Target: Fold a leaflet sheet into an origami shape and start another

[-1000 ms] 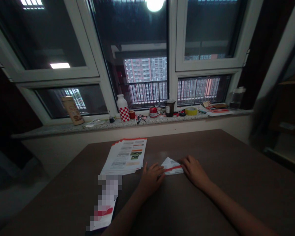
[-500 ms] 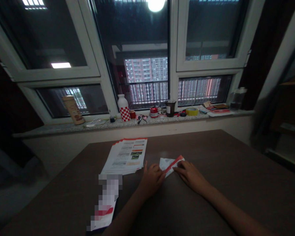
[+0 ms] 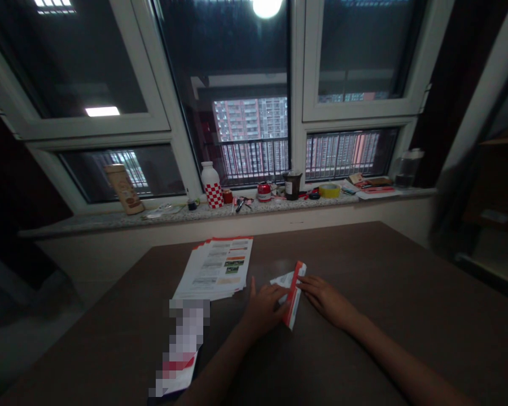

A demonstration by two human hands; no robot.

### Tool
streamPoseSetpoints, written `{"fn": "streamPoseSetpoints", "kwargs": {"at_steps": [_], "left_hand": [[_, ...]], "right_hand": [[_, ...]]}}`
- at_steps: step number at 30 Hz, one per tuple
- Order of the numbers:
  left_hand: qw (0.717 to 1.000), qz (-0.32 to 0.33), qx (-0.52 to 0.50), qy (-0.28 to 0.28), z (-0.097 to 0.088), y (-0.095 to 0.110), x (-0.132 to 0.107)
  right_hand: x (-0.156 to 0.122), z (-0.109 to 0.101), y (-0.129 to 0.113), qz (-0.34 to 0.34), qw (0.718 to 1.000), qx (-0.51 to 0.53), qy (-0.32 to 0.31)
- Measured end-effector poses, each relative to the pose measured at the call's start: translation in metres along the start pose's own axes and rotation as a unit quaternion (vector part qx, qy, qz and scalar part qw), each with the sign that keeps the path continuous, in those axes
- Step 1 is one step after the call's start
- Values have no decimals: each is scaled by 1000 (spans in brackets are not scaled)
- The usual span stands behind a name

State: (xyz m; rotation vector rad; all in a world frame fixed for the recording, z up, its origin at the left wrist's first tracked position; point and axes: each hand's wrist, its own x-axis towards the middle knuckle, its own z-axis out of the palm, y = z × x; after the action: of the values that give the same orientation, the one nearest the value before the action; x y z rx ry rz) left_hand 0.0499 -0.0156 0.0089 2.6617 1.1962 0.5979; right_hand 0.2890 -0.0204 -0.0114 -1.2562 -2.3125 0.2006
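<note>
A folded sheet of paper [image 3: 295, 296], white with an orange-red band, lies on the brown table between my hands. Its band runs steeply from the far end to the near end, and a white triangular flap sticks out to the left. My left hand [image 3: 266, 307] grips the paper's left side near the lower part, thumb raised apart from the fingers. At the upper right edge, my right hand [image 3: 327, 300] has its fingers together and pinches the paper. The fingertips partly cover the fold.
A stack of printed sheets [image 3: 220, 268] lies left of my hands on the table [image 3: 389, 282]. Closer to me is a blurred-out white and red item [image 3: 182, 363]. The windowsill behind holds a checkered bottle [image 3: 213, 186], a tan flask [image 3: 125, 189], a dark cup [image 3: 292, 186] and yellow tape [image 3: 329, 191].
The folded paper has turned to a steeper angle, its near end now reaching closer to me. More of the orange-red band shows. Both hands stay on it, nearly in place.
</note>
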Motion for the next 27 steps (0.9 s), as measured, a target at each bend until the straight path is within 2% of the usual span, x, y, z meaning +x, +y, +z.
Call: {"fn": "streamPoseSetpoints", "kwargs": {"at_steps": [4, 8, 14, 19, 27], "left_hand": [[999, 3, 42, 18, -2, 7, 5], [998, -4, 61, 26, 4, 5, 9], [999, 4, 45, 3, 13, -3, 8], [999, -3, 25, -25, 8, -3, 8], [998, -17, 63, -5, 0, -1, 10]], "right_hand": [[2, -1, -1, -8, 1000, 8, -14], [3, -4, -2, -10, 1000, 12, -22], [3, 0, 4, -10, 1000, 30, -2], [1, 2, 6, -4, 998, 54, 37], [0, 2, 6, 15, 998, 55, 38]]}}
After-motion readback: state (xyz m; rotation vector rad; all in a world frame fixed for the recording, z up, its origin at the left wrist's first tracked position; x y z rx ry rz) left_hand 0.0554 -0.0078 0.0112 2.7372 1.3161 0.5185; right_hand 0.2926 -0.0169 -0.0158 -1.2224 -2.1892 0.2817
